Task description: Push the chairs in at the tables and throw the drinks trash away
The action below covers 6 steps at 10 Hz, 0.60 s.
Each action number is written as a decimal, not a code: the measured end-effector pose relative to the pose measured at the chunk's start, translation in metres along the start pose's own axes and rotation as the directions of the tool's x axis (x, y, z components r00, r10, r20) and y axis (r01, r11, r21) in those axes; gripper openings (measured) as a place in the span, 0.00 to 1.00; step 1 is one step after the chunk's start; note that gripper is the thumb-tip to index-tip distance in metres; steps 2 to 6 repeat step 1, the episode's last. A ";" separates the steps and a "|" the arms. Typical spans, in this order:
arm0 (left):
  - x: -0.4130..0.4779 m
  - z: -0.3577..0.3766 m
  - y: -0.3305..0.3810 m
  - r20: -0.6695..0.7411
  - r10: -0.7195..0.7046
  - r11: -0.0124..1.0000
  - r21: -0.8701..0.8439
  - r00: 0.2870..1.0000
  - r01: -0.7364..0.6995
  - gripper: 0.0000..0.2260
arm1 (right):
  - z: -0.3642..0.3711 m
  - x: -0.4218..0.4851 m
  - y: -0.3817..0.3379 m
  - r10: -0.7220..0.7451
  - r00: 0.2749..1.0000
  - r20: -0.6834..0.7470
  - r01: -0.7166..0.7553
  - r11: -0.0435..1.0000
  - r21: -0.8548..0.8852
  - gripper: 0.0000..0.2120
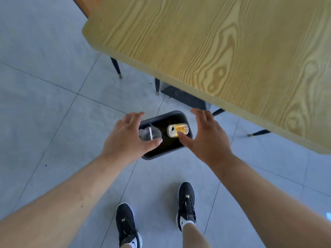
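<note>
Beside bin [185, 117], table [215, 51], chair legs [116, 67].

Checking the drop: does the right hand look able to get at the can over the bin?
Probably yes. The right hand is open beside the can, thumb almost touching, above the open bin; nothing lies between.

bin [165, 155] front rim hand-hidden, table [223, 51] cropped – label unreadable

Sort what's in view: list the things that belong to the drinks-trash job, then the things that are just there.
Part of the job:
- clear plastic cup with straw
- yellow drink can
- dark bin on the floor
- left hand and right hand, both spread open above the bin

Just there:
- wooden table
- black sneakers
- dark mat under the table
</note>
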<state>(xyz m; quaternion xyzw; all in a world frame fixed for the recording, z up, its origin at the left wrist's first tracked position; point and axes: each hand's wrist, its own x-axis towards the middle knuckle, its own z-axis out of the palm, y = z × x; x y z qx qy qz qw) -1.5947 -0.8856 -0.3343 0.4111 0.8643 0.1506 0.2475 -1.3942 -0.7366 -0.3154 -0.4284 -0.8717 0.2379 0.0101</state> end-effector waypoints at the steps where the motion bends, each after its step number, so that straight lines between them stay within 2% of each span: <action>1: -0.017 -0.031 0.026 -0.030 0.069 0.997 0.019 0.997 -0.068 0.41 | -0.035 -0.014 -0.018 -0.005 1.000 0.007 0.006 1.000 -0.019 0.35; 6: -0.017 -0.031 0.026 -0.030 0.069 0.997 0.019 0.997 -0.068 0.41 | -0.035 -0.014 -0.018 -0.005 1.000 0.007 0.006 1.000 -0.019 0.35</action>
